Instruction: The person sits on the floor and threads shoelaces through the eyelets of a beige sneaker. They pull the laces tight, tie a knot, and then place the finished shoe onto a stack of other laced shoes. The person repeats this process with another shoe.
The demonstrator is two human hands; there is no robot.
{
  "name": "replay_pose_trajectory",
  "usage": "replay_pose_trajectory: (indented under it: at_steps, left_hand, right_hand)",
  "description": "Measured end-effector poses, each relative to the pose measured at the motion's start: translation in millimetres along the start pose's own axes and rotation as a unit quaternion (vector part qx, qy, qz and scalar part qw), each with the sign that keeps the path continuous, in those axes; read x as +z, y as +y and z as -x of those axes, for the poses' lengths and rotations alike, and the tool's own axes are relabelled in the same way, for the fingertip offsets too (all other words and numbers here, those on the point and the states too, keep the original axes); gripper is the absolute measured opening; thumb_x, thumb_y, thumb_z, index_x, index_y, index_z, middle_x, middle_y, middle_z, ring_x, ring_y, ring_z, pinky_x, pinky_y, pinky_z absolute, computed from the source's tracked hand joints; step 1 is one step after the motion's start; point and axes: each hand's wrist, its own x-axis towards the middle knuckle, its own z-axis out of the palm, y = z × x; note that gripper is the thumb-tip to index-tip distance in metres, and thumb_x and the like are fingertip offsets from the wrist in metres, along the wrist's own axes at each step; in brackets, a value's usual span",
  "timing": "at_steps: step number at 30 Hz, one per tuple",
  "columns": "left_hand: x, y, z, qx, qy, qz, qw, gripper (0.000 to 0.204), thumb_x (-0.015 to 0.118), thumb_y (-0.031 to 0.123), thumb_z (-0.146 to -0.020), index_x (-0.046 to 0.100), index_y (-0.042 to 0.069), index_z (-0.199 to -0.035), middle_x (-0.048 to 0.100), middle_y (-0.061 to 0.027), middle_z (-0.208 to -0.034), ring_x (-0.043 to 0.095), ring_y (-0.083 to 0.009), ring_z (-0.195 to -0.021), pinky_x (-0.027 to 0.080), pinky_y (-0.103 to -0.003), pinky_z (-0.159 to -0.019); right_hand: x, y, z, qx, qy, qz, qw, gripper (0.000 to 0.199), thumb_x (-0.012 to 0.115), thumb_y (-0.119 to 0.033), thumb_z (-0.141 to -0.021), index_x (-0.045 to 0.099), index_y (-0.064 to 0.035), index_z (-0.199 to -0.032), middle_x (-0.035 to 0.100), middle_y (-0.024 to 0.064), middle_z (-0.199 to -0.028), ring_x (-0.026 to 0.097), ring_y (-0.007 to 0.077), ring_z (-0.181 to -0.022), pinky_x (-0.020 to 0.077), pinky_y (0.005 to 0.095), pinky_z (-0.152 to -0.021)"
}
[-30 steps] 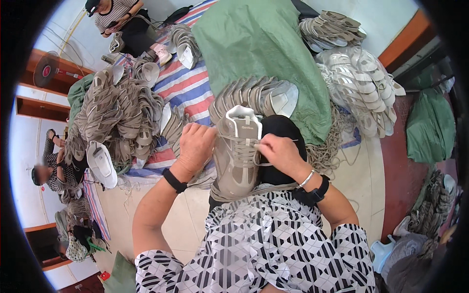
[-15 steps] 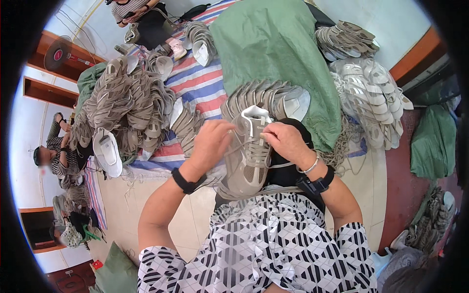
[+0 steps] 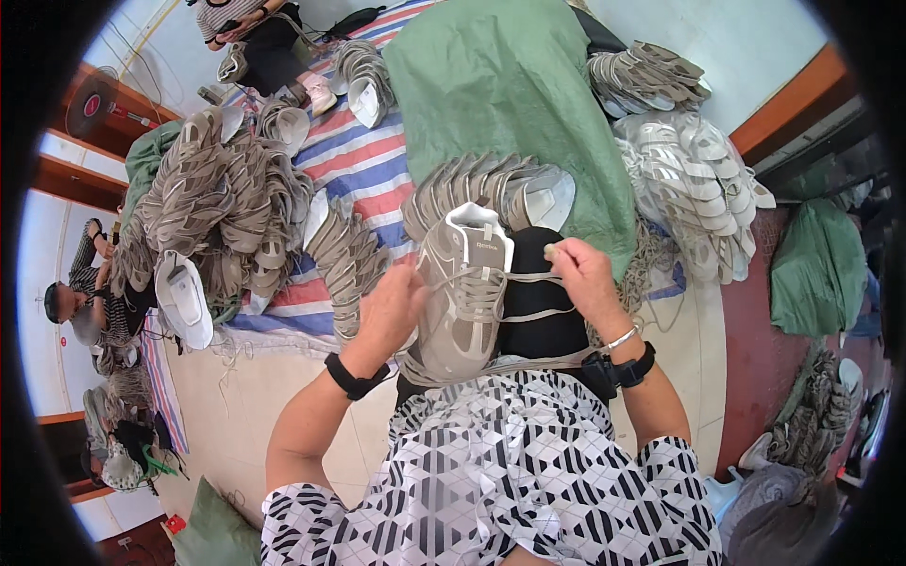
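Note:
A beige-grey shoe upper (image 3: 453,332) with a white lining lies on my lap, its toe toward me. Its beige shoelace (image 3: 530,277) runs through the eyelets, and one length stretches taut to the right across my black-clad knee. My right hand (image 3: 587,281), fingers pinched, grips that length. On the shoe's left side my left hand (image 3: 389,309) is closed at the other lace length, its fingertips partly turned from sight. A looser strand of lace hangs below the taut one.
A row of nested shoe uppers (image 3: 491,191) lies just beyond my knees, before a green sheet (image 3: 500,85). A large pile of uppers (image 3: 203,198) stands left on a striped sheet (image 3: 363,151). White uppers in clear plastic (image 3: 694,193) sit right. Other people work at the left.
My right hand has moved right, drawing the lace out taut. My left hand has moved left and lower, beside the shoe. The whole view has shifted slightly.

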Motion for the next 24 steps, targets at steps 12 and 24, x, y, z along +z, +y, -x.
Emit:
replay_pose_trajectory:
  at_steps: [12, 24]
  left_hand:
    - [53, -65, 16, -0.437, -0.094, 0.515, 0.731, 0.033, 0.057, 0.041, -0.091, 0.055, 0.013, -0.074, 0.048, 0.0058, -0.060, 0.038, -0.0072, -0.043, 0.032, -0.025, -0.042]
    - [-41, -214, 5, -0.227, 0.180, 0.743, 0.603, 0.017, 0.045, 0.013, -0.095, 0.051, 0.008, -0.080, 0.053, -0.0036, -0.071, 0.054, -0.0179, -0.066, 0.052, -0.036, -0.075]
  right_hand:
    - [19, -8, -5, -0.296, -0.057, 0.294, 0.907, 0.014, 0.069, -0.019, -0.077, 0.066, -0.0069, -0.084, 0.062, 0.0069, -0.086, 0.056, 0.0285, -0.085, 0.0442, 0.0387, -0.078]
    - [-41, 8, -3, 0.103, -0.250, -0.036, 0.962, 0.017, 0.064, -0.020, -0.086, 0.068, -0.0034, -0.085, 0.057, -0.0023, -0.065, 0.048, 0.0049, -0.059, 0.0397, 0.0235, -0.053]
